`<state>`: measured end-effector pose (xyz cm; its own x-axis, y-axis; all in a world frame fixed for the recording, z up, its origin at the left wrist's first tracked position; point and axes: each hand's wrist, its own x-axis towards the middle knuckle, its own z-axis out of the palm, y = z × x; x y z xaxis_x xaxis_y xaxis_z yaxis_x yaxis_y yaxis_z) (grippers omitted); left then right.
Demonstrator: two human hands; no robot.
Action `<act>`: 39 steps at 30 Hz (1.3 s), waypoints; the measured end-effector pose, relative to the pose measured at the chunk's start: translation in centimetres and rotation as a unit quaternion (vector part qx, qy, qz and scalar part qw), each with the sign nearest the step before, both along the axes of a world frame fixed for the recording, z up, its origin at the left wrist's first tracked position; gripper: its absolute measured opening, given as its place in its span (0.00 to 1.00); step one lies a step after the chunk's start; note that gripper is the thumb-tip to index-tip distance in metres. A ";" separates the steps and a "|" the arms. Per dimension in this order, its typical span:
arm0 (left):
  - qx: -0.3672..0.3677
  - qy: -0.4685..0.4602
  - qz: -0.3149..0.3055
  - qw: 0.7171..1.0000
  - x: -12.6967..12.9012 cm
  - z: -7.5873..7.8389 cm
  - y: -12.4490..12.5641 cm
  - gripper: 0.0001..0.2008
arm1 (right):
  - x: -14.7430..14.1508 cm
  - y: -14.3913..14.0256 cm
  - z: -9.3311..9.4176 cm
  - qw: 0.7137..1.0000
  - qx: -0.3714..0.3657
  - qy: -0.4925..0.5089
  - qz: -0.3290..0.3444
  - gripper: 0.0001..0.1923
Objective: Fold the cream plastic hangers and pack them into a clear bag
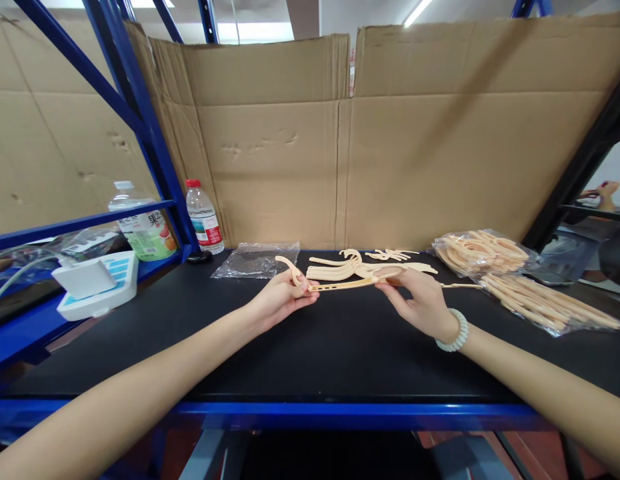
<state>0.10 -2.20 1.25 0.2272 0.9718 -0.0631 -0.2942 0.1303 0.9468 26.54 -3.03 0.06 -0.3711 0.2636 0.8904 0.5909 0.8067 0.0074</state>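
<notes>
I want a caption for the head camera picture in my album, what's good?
Left hand and right hand hold a slotted cream piece above a black tabletop, before a cardboard wall.

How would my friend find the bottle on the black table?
Look along the black table to the blue post behind left. Right of that post, before the cardboard, stands the bottle. Its cap is red; the other bottle has a white one.

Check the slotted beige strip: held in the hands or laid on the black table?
Held: the left hand has the slotted beige strip near one end, the right hand farther along.
</notes>
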 end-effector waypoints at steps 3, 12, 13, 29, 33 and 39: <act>0.007 0.009 0.002 1.000 0.0 -0.2 0.0 0.13 | -0.2 -0.3 0.1 1.000 -0.007 0.002 0.001 0.04; 0.025 0.031 0.012 0.999 0.1 -0.6 0.0 0.13 | -0.3 -0.5 -0.1 1.000 -0.020 0.006 0.016 0.04; 0.026 0.033 0.013 0.999 0.1 -0.7 0.0 0.13 | -0.4 -0.5 -0.1 1.000 -0.020 0.010 0.016 0.04; 0.056 0.037 0.060 0.996 0.4 -0.7 -0.3 0.13 | -0.7 -0.7 -0.4 0.993 -0.092 0.072 -0.013 0.02; 0.055 0.030 0.067 0.996 0.5 -0.5 -0.4 0.13 | -0.7 -0.3 -0.6 0.984 -0.137 0.117 -0.008 0.05; 0.056 0.025 0.057 0.996 0.7 -0.2 -0.6 0.12 | -1.0 0.1 -0.3 0.947 -0.233 0.216 0.047 0.11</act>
<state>0.78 -2.85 1.03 0.1133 0.9928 0.0382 -0.2534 -0.0083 0.9673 25.53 -2.95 -0.27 -0.0400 0.6497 0.7591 0.3831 0.7117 -0.5889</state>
